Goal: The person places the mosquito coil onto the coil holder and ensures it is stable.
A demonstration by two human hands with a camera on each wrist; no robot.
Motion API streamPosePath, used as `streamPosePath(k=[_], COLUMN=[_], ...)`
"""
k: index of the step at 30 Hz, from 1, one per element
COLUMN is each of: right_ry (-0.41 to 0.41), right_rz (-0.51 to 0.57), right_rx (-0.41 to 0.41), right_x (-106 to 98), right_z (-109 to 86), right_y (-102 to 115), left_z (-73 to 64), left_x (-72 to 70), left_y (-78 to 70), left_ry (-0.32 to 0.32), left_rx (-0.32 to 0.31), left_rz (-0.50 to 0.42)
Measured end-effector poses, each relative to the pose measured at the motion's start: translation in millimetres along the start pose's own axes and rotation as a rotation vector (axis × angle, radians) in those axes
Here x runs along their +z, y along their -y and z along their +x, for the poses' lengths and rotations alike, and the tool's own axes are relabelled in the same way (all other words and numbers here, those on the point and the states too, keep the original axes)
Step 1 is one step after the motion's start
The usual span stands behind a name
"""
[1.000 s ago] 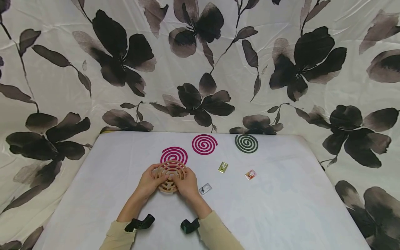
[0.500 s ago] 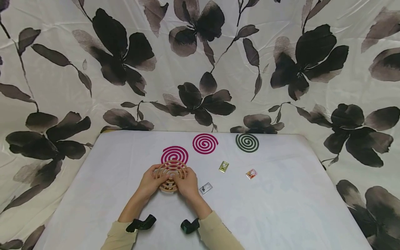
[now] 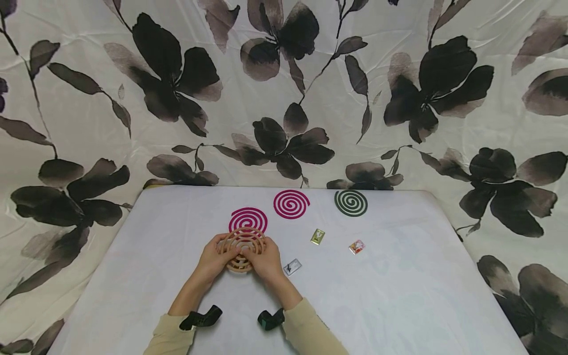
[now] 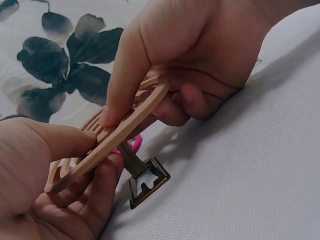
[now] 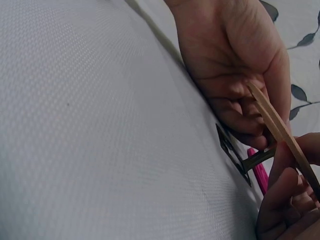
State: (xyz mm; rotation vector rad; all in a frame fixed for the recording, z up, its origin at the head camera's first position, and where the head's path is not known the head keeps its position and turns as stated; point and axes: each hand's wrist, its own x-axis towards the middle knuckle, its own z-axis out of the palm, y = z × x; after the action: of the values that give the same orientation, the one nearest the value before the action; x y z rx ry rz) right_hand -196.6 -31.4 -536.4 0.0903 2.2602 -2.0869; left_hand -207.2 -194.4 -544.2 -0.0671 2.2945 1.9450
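Note:
Both hands hold a tan mosquito coil (image 3: 239, 270) close over the white table, left of centre. My left hand (image 3: 212, 260) grips its left edge, thumb on top and fingers underneath. From the opposite side my right hand (image 3: 266, 262) pinches it the same way, so the two thumbs nearly meet at the middle. The coil is tilted. In the left wrist view a small metal stand (image 4: 134, 161), with a rectangular cut-out base and a narrow stem, shows beneath the coil; its upper end is hidden there. A pink coil (image 3: 248, 212) lies just behind, partly covered by the tan one.
Farther back lie a second pink coil (image 3: 291, 204) and a dark green coil (image 3: 351, 203). Right of the hands are small flat rectangular pieces: silver (image 3: 292, 267), green-gold (image 3: 317, 236) and red-orange (image 3: 356, 247). A floral cloth (image 3: 364, 128) hangs behind the table.

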Motion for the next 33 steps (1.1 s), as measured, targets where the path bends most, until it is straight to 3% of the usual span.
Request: streamPosePath(k=[22,33], right_ry=[0.004,-0.013], right_rz=[0.028,-0.009], right_rx=[0.099,-0.011], right_x=[1.8,2.1], right_z=[2.0,1.8], right_y=[-0.6,-4.2], left_z=[1.0,2.8], left_x=[0.6,-1.1], left_y=[0.5,2.6], left_ry=[-0.002,0.024], left_rx=[-0.006,-0.011], left_rz=[0.028,0.007])
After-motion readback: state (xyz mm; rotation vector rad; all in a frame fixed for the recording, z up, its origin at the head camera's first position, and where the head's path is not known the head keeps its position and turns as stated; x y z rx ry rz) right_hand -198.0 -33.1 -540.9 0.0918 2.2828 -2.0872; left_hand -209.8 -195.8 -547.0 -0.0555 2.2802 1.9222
